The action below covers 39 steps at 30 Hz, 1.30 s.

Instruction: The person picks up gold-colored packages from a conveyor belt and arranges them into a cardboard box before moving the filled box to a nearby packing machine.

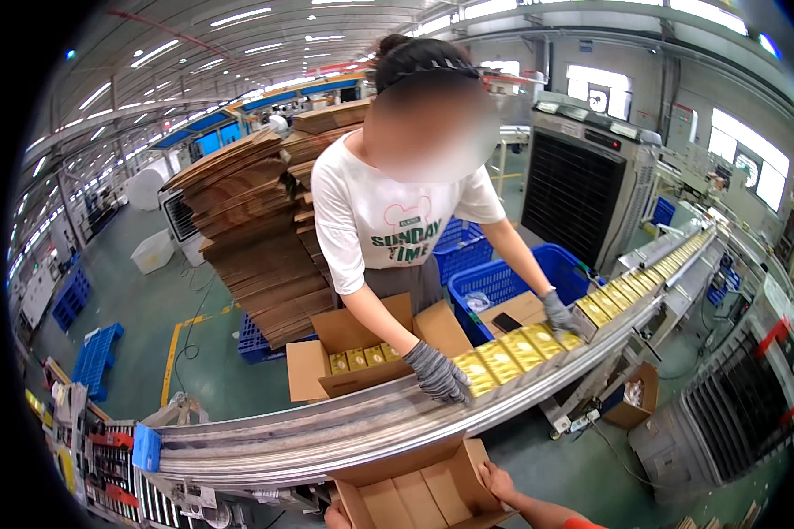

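An open cardboard box [403,502] with nothing in it is held between my hands at the near side of the conveyor. My right hand [498,483] is closed on its right wall, fingers over the edge. At the lower left edge, my left hand [336,516] grips the box's left side; only part of it shows. Across the conveyor [282,441], a co-worker's grey-gloved hands [437,372] press a row of yellow-gold packs [512,354] from both ends. Beside that person, another open carton [362,379] holds several of the same packs.
More gold packs [648,275] line the belt toward the far right. A blue crate [525,273] with a cardboard piece and a dark phone [505,323] stands behind the belt. Flattened cartons [247,238] are stacked behind the co-worker. A blue block [146,448] sits at the conveyor's left end.
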Tool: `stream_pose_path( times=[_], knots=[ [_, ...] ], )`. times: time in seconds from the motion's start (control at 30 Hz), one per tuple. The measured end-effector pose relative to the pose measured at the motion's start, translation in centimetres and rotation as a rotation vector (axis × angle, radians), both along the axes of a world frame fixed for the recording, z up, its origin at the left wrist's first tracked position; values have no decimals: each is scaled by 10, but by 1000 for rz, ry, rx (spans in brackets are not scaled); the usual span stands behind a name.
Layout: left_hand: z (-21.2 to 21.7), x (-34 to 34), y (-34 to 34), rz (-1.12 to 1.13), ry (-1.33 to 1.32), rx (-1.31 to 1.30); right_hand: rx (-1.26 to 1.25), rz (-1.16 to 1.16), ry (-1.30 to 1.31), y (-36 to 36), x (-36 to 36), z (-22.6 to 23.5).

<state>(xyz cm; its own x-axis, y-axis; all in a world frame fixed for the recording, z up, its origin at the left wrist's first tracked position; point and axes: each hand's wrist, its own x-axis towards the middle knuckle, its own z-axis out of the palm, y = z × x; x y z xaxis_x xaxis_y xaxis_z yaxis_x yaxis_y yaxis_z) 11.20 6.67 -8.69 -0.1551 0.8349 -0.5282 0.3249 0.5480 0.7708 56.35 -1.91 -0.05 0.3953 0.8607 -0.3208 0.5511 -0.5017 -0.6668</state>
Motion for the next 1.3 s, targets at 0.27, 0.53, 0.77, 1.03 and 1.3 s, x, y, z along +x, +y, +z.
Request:
stream_pose_path(
  times=[0.27,0.53,0.77,1.03,1.3],
  knots=[
    [106,66,-21,-119,476,170,-15,74,13,10,-24,1],
    [75,43,-26,-173,523,420,105,125,201,10,-9,-45],
    [78,50,-38,-121,544,390,78,31,12,-3,-37,9],
    [92,63,-40,-108,592,354,244,31,-120,-10,-32,-2],
    [65,62,-38,-90,515,361,162,-1,-118,-13,-25,-3]
  ],
)
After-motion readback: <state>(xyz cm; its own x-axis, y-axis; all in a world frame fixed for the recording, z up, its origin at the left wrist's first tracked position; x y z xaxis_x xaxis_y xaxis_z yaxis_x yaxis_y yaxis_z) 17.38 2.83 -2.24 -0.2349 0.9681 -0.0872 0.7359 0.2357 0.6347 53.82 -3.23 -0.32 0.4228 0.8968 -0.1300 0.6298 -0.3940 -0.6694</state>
